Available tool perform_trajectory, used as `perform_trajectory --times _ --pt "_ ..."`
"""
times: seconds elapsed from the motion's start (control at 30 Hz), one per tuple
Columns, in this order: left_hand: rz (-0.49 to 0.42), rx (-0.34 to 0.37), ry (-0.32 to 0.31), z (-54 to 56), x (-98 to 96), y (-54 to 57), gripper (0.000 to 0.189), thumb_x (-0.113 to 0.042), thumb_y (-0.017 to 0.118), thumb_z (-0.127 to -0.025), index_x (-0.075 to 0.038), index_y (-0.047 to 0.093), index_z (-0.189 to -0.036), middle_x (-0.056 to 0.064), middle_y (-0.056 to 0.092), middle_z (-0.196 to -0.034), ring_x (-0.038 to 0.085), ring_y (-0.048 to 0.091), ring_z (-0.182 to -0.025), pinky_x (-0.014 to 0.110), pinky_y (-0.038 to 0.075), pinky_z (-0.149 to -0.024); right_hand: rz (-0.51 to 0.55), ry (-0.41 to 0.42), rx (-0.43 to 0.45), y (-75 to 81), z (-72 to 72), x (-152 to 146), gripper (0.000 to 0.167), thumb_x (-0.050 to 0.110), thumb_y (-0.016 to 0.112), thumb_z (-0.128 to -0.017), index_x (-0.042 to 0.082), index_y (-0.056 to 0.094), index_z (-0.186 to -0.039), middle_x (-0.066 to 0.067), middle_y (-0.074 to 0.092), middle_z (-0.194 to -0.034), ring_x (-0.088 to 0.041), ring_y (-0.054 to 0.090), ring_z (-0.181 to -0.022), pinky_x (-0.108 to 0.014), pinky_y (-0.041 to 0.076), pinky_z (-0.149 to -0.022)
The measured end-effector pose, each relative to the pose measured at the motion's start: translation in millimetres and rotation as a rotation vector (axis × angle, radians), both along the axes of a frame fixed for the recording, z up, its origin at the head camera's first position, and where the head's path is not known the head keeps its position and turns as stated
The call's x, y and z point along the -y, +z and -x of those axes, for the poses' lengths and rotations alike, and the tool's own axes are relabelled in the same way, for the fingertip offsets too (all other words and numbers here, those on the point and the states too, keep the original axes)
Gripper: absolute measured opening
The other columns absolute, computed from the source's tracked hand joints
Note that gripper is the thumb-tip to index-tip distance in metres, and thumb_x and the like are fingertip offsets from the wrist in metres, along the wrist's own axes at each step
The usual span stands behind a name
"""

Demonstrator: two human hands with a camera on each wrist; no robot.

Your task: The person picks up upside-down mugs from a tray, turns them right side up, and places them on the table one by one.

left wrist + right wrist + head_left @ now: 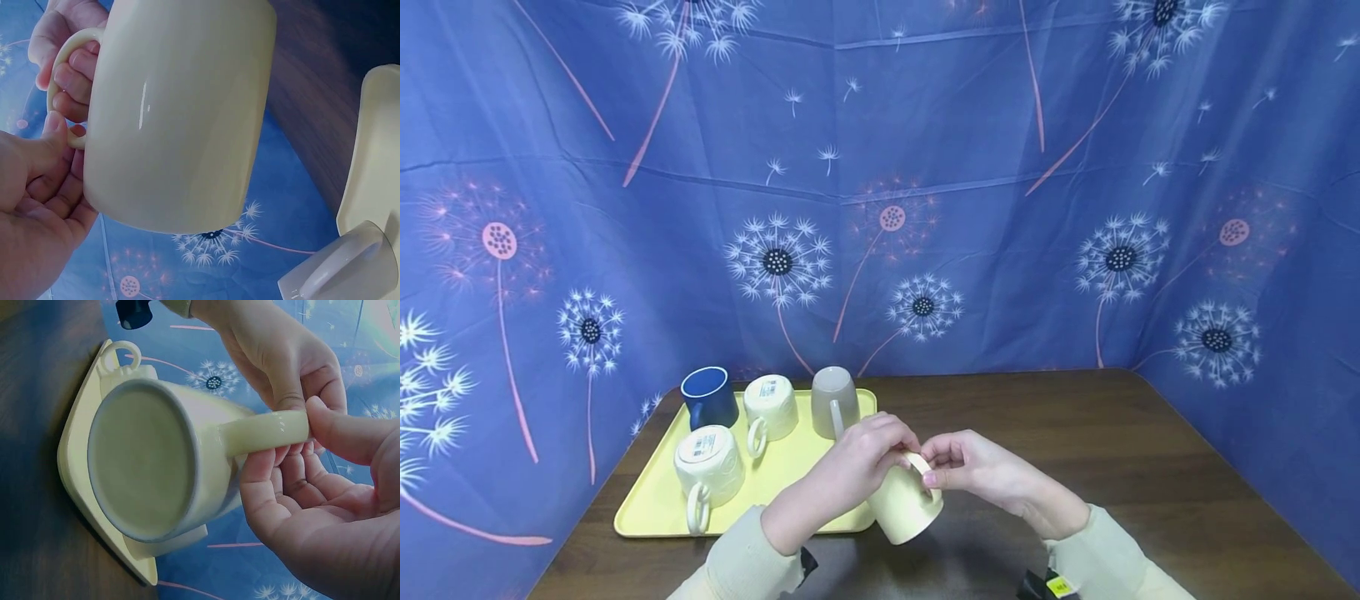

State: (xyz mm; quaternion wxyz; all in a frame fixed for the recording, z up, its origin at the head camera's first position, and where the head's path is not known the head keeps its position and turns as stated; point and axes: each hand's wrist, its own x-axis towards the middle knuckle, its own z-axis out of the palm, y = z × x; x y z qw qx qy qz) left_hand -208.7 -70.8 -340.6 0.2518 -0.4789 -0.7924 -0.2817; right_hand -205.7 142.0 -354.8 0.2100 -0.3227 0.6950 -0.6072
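Observation:
A pale yellow mug [901, 508] is held tilted in front of me, off the front right corner of the tray. My left hand [874, 450] reaches over it from the left and pinches one end of its handle [76, 140]. From the other side my right hand [973, 473] grips the same handle [265, 432] between thumb and fingers. In the right wrist view a round end of the mug [142, 464] faces the camera. Both hands meet at the handle, fingers close together.
A yellow tray [651, 500] lies on the dark wooden table [1075, 467]. On it stand an upright blue mug [718, 404], two upside-down white mugs, one at the front [718, 471] and one behind [775, 412], and a grey mug [831, 404]. A blue dandelion-print cloth [1000, 250] hangs behind.

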Motion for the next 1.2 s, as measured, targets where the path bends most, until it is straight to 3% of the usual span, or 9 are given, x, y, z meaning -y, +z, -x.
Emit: perform_trajectory --times 0.27,0.47,0.67,1.0,1.2 --pt "-0.061 0.017 0.029 2.7 10.7 2.9 0.023 -0.006 0.077 -0.074 -0.007 0.067 -0.094 0.0 0.067 -0.094 0.012 0.062 -0.091 0.021 0.05 -0.081 0.025 -0.082 -0.028 -1.0 2.4 3.4 0.028 0.003 0.061 -0.087 -0.018 0.053 -0.104 -0.004 0.063 -0.09 -0.009 0.06 -0.082 -0.023 0.05 -0.074" --pt "-0.097 0.014 0.12 0.0 28.2 5.7 0.031 -0.007 0.08 -0.071 -0.009 0.066 -0.099 -0.001 0.066 -0.098 0.014 0.06 -0.096 0.026 0.051 -0.082 0.079 -0.152 -0.012 0.1 7.0 0.2 0.03 0.002 0.061 -0.087 -0.02 0.049 -0.103 -0.003 0.064 -0.09 -0.01 0.062 -0.084 -0.024 0.05 -0.075" --pt "-0.108 0.034 0.205 -5.0 46.4 2.7 0.035 -0.008 0.081 -0.071 -0.01 0.066 -0.102 -0.003 0.066 -0.102 0.012 0.06 -0.1 0.029 0.051 -0.084 0.137 -0.199 -0.024 -0.8 13.9 -4.6 0.025 0.003 0.059 -0.089 -0.014 0.051 -0.105 0.0 0.065 -0.092 -0.01 0.062 -0.085 -0.024 0.049 -0.076" --pt "-0.131 -0.007 0.343 -12.0 75.5 -8.5 0.037 -0.008 0.082 -0.068 -0.01 0.066 -0.101 -0.003 0.067 -0.098 0.014 0.061 -0.095 0.033 0.051 -0.081 0.146 -0.351 -0.032 -11.1 29.1 -7.6 0.022 0.006 0.061 -0.089 -0.004 0.052 -0.106 -0.001 0.064 -0.095 -0.012 0.061 -0.089 -0.027 0.046 -0.085" --pt "-0.164 -0.003 0.467 -19.6 93.9 -17.6 0.037 -0.005 0.083 -0.067 -0.01 0.066 -0.099 -0.004 0.066 -0.095 0.012 0.06 -0.091 0.033 0.051 -0.078 0.165 -0.411 -0.041 -20.6 41.3 -9.4 0.03 0.006 0.061 -0.089 -0.008 0.049 -0.112 -0.006 0.062 -0.1 -0.013 0.06 -0.093 -0.026 0.047 -0.085"
